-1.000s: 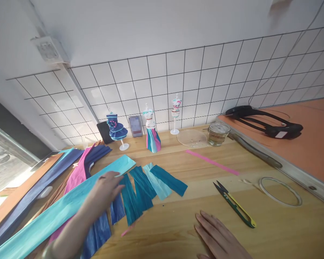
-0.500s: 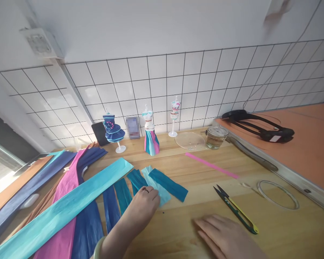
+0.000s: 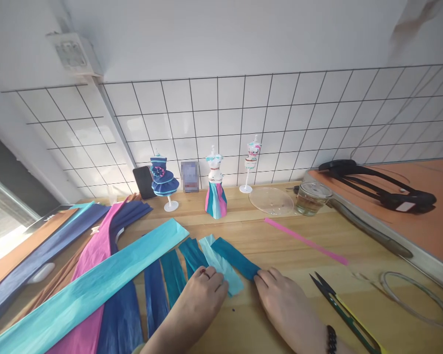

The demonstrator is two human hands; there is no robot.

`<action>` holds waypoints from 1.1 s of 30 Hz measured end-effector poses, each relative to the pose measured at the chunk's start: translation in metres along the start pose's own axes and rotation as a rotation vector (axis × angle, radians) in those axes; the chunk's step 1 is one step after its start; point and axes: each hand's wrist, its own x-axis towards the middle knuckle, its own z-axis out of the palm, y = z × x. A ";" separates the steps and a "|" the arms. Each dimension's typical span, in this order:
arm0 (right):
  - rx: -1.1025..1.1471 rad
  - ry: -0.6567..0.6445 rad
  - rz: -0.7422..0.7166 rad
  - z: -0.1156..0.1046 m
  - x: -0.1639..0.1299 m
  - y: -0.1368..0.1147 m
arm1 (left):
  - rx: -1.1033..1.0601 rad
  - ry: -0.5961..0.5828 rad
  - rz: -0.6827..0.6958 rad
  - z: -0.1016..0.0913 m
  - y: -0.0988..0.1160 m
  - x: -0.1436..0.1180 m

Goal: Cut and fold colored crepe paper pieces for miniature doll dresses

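Observation:
Several short crepe-paper strips fan out on the wooden table: a dark teal strip (image 3: 232,255), a light blue strip (image 3: 219,263), more teal ones (image 3: 172,273) and a navy one (image 3: 153,290). My left hand (image 3: 203,292) rests fingers-down on the near ends of the light blue and teal strips. My right hand (image 3: 282,297) lies flat with its fingertips touching the near end of the dark teal strip. Neither hand has lifted anything.
Long crepe sheets, light blue (image 3: 96,290), pink (image 3: 92,260) and navy (image 3: 40,255), lie at left. Thread snips (image 3: 339,307) and a clear tape ring (image 3: 417,297) sit at right, a pink strip (image 3: 306,241) beyond. Three mini dress forms (image 3: 216,189), a glass jar (image 3: 312,196) and lid (image 3: 271,200) line the tiled wall.
My left hand slid right from the long light blue sheet onto the short strips. My right hand moved left and forward to the dark teal strip's end.

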 end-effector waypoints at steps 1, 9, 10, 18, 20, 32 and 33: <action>0.063 0.007 0.021 0.000 0.000 0.003 | 0.002 -0.003 0.003 0.000 0.000 0.000; 1.148 -0.105 0.563 -0.020 0.010 0.026 | -0.070 0.103 -0.018 -0.004 0.005 0.000; 1.297 -0.124 0.653 -0.021 0.011 0.026 | -0.082 0.119 -0.009 -0.004 0.006 0.000; 1.591 -0.273 0.946 -0.020 0.012 0.013 | -0.061 0.110 0.104 -0.003 0.017 0.002; 1.540 -0.262 0.888 -0.016 0.010 0.011 | -0.056 0.107 0.110 -0.001 0.019 0.002; 0.971 -0.203 0.467 -0.011 0.001 0.010 | -0.146 0.099 0.061 -0.001 0.012 0.002; 0.943 -0.187 0.445 -0.011 0.001 0.011 | -0.140 0.110 0.039 -0.003 0.010 0.003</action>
